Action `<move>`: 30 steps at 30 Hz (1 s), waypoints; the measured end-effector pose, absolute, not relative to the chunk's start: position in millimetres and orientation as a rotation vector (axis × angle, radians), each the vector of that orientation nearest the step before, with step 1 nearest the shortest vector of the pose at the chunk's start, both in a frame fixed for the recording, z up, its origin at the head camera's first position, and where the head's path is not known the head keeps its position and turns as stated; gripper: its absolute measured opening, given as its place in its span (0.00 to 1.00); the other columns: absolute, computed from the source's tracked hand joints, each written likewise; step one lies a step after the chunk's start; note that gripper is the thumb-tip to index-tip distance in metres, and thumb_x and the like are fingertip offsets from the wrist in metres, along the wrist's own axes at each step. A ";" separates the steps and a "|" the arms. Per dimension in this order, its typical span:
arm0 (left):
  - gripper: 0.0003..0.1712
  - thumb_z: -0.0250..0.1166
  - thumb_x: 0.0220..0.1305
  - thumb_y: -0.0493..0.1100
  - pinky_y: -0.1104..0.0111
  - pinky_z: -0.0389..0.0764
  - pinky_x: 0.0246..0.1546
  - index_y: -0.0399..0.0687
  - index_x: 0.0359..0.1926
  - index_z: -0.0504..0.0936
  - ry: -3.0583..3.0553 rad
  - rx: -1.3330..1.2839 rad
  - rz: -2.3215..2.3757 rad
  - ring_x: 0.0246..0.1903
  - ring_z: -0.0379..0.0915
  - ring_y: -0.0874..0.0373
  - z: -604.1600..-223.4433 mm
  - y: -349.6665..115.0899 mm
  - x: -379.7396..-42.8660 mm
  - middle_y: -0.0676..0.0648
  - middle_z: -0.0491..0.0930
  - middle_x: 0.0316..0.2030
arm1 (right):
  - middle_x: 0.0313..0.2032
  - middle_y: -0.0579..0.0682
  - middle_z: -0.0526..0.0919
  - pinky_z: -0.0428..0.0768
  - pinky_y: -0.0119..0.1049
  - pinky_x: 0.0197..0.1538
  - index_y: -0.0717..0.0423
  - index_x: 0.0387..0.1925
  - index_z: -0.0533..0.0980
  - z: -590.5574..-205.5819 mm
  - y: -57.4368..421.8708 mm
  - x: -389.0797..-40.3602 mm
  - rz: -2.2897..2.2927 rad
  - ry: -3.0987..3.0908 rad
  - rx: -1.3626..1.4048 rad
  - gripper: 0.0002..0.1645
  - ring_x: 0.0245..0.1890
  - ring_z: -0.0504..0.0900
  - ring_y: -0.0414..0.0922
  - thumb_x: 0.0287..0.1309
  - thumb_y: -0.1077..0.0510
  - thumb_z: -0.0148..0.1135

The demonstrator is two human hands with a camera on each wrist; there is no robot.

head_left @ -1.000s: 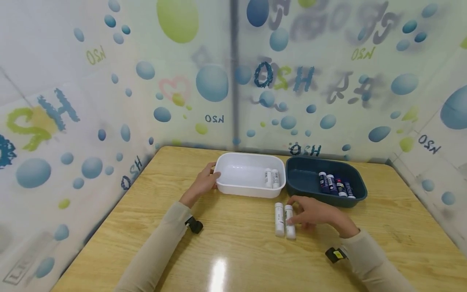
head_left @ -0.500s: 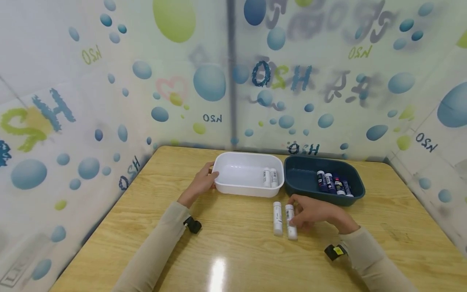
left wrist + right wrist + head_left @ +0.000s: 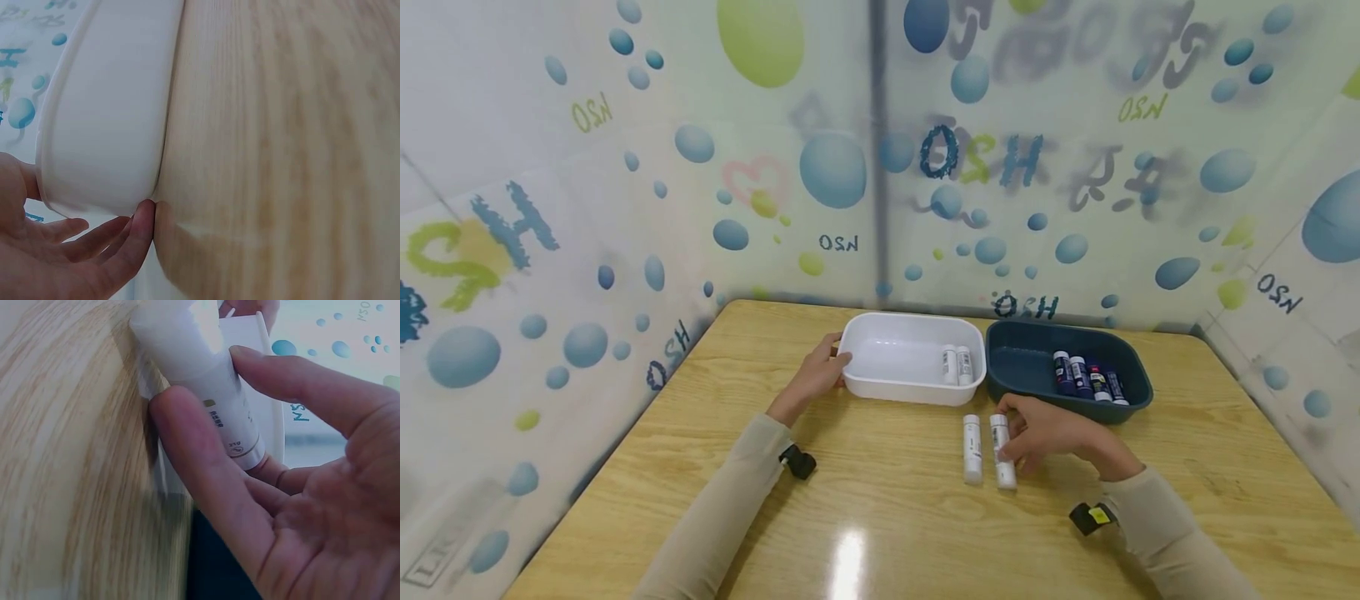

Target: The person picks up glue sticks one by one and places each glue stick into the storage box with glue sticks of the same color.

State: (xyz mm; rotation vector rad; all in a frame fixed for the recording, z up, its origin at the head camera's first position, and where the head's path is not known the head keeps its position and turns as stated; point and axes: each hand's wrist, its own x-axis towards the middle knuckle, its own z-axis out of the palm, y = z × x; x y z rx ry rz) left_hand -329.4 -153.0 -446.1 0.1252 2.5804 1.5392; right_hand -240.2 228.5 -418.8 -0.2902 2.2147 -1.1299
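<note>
My right hand (image 3: 1048,429) pinches a white capped tube (image 3: 1003,458), shaped like a glue stick, between thumb and fingers. In the right wrist view the tube (image 3: 215,394) shows small dark print, and the fingers lie along both its sides. A second white tube (image 3: 972,450) lies just left of it on the table. My left hand (image 3: 816,373) holds the left end of a white tray (image 3: 910,392). The left wrist view shows its fingertips (image 3: 145,215) on the tray's outer wall, low near the table, with the thumb partly hidden behind the rim.
Two white tubes (image 3: 957,365) lie inside the white tray at its right end. A dark blue tray (image 3: 1018,387) stands close beside it, with several dark blue tubes (image 3: 1081,377) inside. Behind the wooden table (image 3: 880,500) is a patterned curtain wall (image 3: 775,275).
The pinched white tube has shifted slightly to the right, widening the gap to the tube beside it. My right hand moved with it; the left hand stays on the white tray.
</note>
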 end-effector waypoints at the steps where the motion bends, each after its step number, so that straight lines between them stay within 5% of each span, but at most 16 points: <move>1: 0.33 0.51 0.80 0.47 0.67 0.82 0.38 0.47 0.80 0.56 2.581 0.125 1.539 0.43 0.80 0.51 -445.8 -152.7 -329.2 0.32 0.73 0.65 | 0.43 0.58 0.81 0.89 0.44 0.40 0.63 0.63 0.63 -419.0 228.6 -240.5 -1.131 2.214 -0.288 0.40 0.36 0.84 0.48 0.55 0.61 0.76; 30: 0.33 0.51 0.80 0.47 0.67 0.83 0.40 0.46 0.80 0.56 2.582 0.123 1.528 0.50 0.80 0.47 -446.8 -152.2 -328.6 0.31 0.73 0.66 | 0.43 0.58 0.83 0.89 0.45 0.42 0.62 0.60 0.64 -407.4 235.0 -238.7 -1.221 2.223 -0.385 0.34 0.40 0.83 0.49 0.60 0.60 0.73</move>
